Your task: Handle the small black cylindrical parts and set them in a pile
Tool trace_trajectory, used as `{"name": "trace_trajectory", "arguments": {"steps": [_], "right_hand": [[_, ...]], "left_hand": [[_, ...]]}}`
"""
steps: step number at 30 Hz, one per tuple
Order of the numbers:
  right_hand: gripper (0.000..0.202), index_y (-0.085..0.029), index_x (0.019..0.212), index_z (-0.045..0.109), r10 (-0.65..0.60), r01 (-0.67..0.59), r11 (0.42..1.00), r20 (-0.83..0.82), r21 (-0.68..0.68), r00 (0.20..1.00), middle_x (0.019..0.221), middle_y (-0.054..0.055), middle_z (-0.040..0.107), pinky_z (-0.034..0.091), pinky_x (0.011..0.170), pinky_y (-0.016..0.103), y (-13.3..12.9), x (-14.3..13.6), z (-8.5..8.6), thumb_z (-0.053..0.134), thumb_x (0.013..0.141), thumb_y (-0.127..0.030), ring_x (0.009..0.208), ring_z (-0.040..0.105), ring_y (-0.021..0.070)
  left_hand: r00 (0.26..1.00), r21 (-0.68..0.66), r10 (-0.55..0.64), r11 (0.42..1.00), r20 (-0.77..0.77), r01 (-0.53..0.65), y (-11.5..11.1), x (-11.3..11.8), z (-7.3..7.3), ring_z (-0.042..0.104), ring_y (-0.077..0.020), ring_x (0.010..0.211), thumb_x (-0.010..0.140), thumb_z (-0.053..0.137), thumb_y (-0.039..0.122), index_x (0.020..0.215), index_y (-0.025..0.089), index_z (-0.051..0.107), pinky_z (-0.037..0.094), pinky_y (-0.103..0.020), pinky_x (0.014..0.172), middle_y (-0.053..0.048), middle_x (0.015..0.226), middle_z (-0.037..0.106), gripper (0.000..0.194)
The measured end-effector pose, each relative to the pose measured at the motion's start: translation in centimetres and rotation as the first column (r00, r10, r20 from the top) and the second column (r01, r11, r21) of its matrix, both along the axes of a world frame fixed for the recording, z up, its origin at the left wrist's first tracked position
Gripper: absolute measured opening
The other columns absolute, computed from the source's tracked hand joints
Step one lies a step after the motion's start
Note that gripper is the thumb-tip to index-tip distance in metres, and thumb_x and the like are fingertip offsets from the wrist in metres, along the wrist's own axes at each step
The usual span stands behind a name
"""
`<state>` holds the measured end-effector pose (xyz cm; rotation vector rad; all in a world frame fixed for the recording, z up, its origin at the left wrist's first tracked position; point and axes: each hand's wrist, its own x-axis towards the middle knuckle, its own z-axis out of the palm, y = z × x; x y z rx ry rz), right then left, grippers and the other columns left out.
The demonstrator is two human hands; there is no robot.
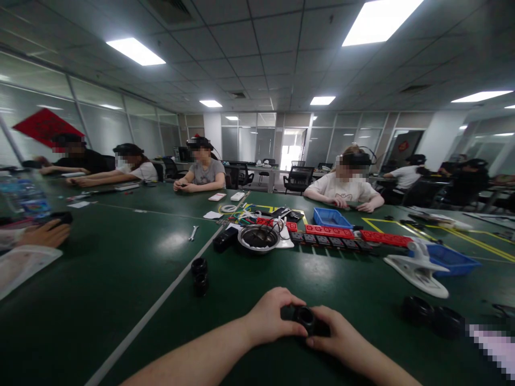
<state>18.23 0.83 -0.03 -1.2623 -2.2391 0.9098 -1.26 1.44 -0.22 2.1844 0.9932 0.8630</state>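
My left hand point(271, 317) and my right hand point(337, 333) meet low in the view, just above the green table. Between them is a small black part with a round opening point(305, 316), pinched from both sides by thumbs and fingers. Its exact kind cannot be made out, and the fingers hide its ends. To the left of my hands stand two short black ring-like cylinders, one point(199, 265) just behind the other point(200, 284). Off to the right, two larger black rounded parts point(417, 311) point(447, 322) rest side by side.
Beyond my hands lie a round metal dish point(258, 239), a black box-shaped item point(226, 239), red strips point(329, 231), blue trays point(331, 217) point(453, 259) and a white clamp-like stand point(418, 271). A wrench point(193, 232) lies left. Several people sit around; another person's hand point(46, 234) is at far left.
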Motion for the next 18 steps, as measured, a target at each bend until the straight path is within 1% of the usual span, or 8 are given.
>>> {"name": "trace_trajectory", "arguments": {"steps": [2,4,6,7,9,13,15,18], "right_hand": [[0.022,-0.016,0.080,0.061,-0.069,0.067,0.996,0.047,0.057,0.997,0.076,0.003,0.063,0.041,0.060,0.026,0.0,-0.4,-0.5,0.066,0.062,-0.027,0.070,0.056,0.0200],[0.019,-0.016,0.073,0.056,-0.181,0.162,0.974,0.116,0.159,0.977,0.069,0.003,0.061,0.039,0.055,0.027,-0.3,-1.1,-0.9,0.064,0.062,-0.029,0.064,0.055,0.0198],[0.018,-0.017,0.074,0.055,-0.280,0.227,0.938,0.184,0.262,0.942,0.071,0.005,0.062,0.040,0.059,0.030,-0.7,-1.7,-1.1,0.061,0.065,-0.031,0.066,0.056,0.0220],[0.018,-0.017,0.075,0.055,-0.308,0.241,0.925,0.208,0.294,0.928,0.073,0.006,0.063,0.040,0.062,0.032,-0.9,-2.0,-1.0,0.059,0.066,-0.032,0.068,0.057,0.0236],[0.023,-0.016,0.083,0.057,-0.298,0.225,0.927,0.223,0.300,0.928,0.079,0.009,0.064,0.040,0.067,0.037,-1.1,-2.1,-0.9,0.057,0.069,-0.035,0.073,0.057,0.0260],[0.047,-0.018,0.111,0.051,-0.136,0.116,0.976,0.103,0.183,0.985,0.102,0.010,0.061,0.040,0.080,0.039,-0.9,-1.0,-0.9,0.059,0.069,-0.035,0.092,0.055,0.0268],[0.049,-0.019,0.112,0.052,-0.055,0.048,0.994,0.068,0.098,0.996,0.106,0.009,0.060,0.038,0.085,0.039,-0.5,-0.2,-0.7,0.062,0.066,-0.033,0.097,0.053,0.0269],[0.043,-0.018,0.105,0.059,0.042,-0.041,0.998,0.038,-0.041,0.998,0.099,0.008,0.060,0.039,0.085,0.038,0.1,0.8,-0.4,0.064,0.064,-0.032,0.095,0.054,0.0265]], "left_hand": [[0.996,-0.028,0.083,0.996,-0.030,-0.083,-0.4,0.5,0.1,0.053,-0.0181,0.082,0.057,0.077,0.041,0.094,0.021,0.062,0.040,-0.026,0.073,0.000,0.086,0.057,0.044],[0.975,-0.047,0.215,0.975,-0.059,-0.218,-0.9,1.1,0.2,0.052,-0.0190,0.081,0.054,0.078,0.042,0.089,0.020,0.061,0.040,-0.027,0.070,0.000,0.086,0.056,0.045],[0.949,-0.045,0.310,0.949,-0.065,-0.313,-1.2,1.6,0.2,0.051,-0.0194,0.081,0.053,0.078,0.041,0.086,0.019,0.060,0.039,-0.028,0.071,0.000,0.086,0.055,0.044],[0.944,-0.045,0.324,0.944,-0.060,-0.327,-1.3,1.7,0.1,0.050,-0.0192,0.081,0.054,0.078,0.040,0.086,0.019,0.059,0.039,-0.028,0.071,0.000,0.086,0.054,0.043],[0.956,-0.061,0.291,0.954,-0.042,-0.293,-1.3,1.6,0.1,0.050,-0.0182,0.080,0.056,0.077,0.037,0.088,0.020,0.059,0.040,-0.027,0.071,0.000,0.086,0.054,0.041],[0.993,-0.086,0.115,0.990,0.003,-0.115,-0.8,0.7,-0.2,0.050,-0.0160,0.079,0.061,0.074,0.033,0.096,0.021,0.059,0.041,-0.024,0.069,0.000,0.089,0.052,0.040],[0.999,-0.067,0.031,0.997,0.011,-0.030,-0.6,0.3,-0.4,0.050,-0.0155,0.079,0.064,0.072,0.032,0.101,0.023,0.058,0.041,-0.024,0.069,0.000,0.090,0.052,0.041],[0.999,-0.053,-0.030,0.998,0.018,0.031,-0.5,0.1,-0.6,0.050,-0.0148,0.079,0.065,0.072,0.031,0.104,0.023,0.058,0.040,-0.023,0.069,0.000,0.091,0.053,0.043]]}}
